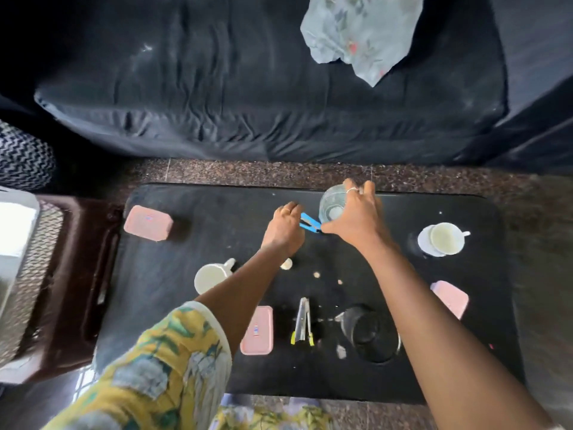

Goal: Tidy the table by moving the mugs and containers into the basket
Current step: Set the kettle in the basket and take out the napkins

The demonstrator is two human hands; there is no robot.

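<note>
On the black table [186, 305], my right hand [356, 218] grips a clear glass [331, 206] near the far edge. Just left of it, my left hand [285, 225] is closed on a blue clothes peg [310, 223]. A white mug [212, 276] stands at the left, and a white cup on a saucer [443, 238] at the right. Three pink lidded containers sit around the table: far left [148, 223], near middle [257, 330], right [451, 297]. A dark glass jug [370, 333] stands near the front. The brown basket [77, 274] stands left of the table.
Metal tongs with yellow tips [303, 321] lie near the front, with crumbs scattered mid-table. A dark sofa [248, 88] with a floral cloth [359, 35] runs behind the table. A white mesh object [28, 259] sits at the far left.
</note>
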